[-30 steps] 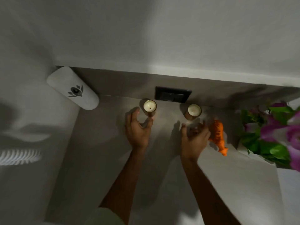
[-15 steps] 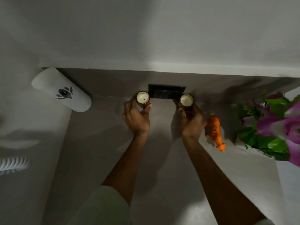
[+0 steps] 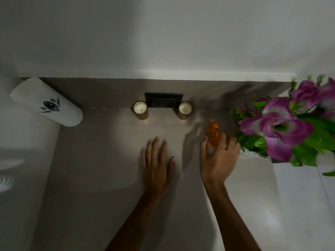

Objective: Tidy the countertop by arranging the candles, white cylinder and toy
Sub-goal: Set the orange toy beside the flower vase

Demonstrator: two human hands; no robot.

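Observation:
Two small candles in brown jars stand against the back wall, the left candle (image 3: 140,108) and the right candle (image 3: 185,108) on either side of a black socket. A white cylinder (image 3: 47,102) with a dark logo stands in the far left corner. My left hand (image 3: 156,163) lies flat and open on the grey countertop (image 3: 108,160), holding nothing. To its right, my right hand (image 3: 217,158) has its thumb and fingers wrapped around the lower half of the orange toy (image 3: 212,130). The toy is blurred and partly hidden by the fingers.
The black socket plate (image 3: 163,100) sits on the back wall between the candles. A bunch of purple flowers with green leaves (image 3: 282,127) overhangs the right side, close to my right hand. The countertop ends at a white ledge on the right.
Both hands have let go of the candles, which now stand by the wall. My left hand drew back flat onto the counter, and my right hand moved right onto the orange toy.

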